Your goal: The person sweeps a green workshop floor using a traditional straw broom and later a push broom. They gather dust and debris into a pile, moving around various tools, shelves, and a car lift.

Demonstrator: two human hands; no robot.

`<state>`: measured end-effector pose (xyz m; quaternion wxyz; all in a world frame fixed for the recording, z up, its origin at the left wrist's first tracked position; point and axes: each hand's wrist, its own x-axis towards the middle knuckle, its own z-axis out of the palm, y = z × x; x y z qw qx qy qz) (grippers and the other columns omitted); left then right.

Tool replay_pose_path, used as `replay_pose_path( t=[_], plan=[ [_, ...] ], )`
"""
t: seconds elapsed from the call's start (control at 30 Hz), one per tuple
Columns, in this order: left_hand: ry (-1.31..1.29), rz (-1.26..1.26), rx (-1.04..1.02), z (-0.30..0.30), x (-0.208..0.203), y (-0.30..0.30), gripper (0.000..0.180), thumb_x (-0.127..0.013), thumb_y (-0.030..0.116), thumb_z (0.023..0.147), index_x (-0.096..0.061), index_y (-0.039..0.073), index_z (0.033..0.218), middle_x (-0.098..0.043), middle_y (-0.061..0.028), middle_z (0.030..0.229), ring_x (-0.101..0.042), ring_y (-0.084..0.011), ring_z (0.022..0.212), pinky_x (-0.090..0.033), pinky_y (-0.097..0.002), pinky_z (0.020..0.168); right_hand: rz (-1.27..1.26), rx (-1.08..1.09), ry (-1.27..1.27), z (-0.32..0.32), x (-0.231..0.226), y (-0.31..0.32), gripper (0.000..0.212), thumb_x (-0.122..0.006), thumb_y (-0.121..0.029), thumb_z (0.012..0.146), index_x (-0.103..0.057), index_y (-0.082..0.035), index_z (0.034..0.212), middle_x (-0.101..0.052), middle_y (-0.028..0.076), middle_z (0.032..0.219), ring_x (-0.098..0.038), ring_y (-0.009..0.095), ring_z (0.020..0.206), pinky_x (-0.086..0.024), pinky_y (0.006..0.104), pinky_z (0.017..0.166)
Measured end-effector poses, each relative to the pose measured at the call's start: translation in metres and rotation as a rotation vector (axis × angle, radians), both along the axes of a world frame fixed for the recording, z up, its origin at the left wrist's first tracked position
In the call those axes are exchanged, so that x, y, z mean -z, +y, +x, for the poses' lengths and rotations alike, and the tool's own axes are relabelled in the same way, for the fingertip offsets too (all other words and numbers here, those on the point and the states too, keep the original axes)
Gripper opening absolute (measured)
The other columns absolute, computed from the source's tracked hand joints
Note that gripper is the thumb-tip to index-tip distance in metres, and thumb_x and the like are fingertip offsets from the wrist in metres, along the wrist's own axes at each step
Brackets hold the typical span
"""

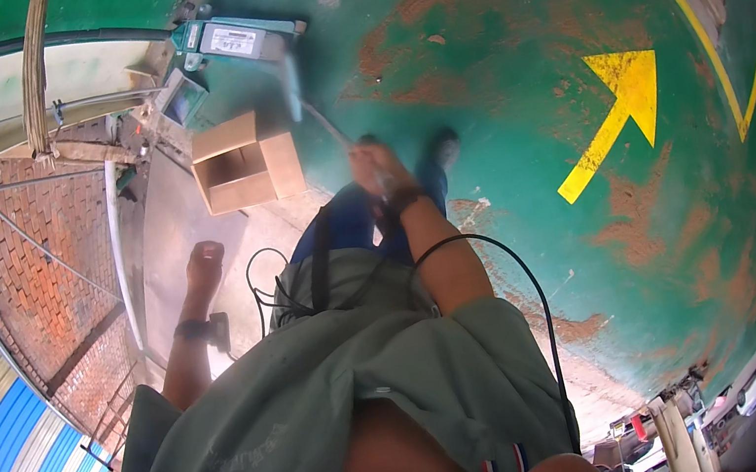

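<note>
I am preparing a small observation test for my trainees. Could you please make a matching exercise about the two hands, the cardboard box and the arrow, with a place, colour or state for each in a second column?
Column one
1. Right hand
2. Cardboard box
3. Arrow
4. Left hand

Column two
A. Yellow, on the green floor
B. Apart from the rod, with a dark band at its wrist
C. Closed around a thin rod
D. Brown, with an open side

Right pairs: 1-C, 2-D, 3-A, 4-B
</note>
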<state>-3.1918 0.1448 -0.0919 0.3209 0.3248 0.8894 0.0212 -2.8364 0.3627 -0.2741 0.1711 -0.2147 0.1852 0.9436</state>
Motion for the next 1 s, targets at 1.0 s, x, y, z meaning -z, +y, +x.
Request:
replay_pose_path(
  t=[1.0],
  plan=[
    [-0.042,-0.24,0.134,0.124,0.035,0.129,0.041,-0.059,0.039,0.085,-0.06,-0.001,0.095,-0.066,-0.0179,0.092,-0.064,-0.0312,0.086,-0.049,-0.0404,0.078,-0.015,-0.083,-0.277,0.164,-0.058,0.122,0.018,-0.056,-0.024,0.091,-0.049,-0.011,0.081,-0.041,-0.007,0.057,-0.037,0.004,0.042,-0.032,0.0222,0.039]
  ],
)
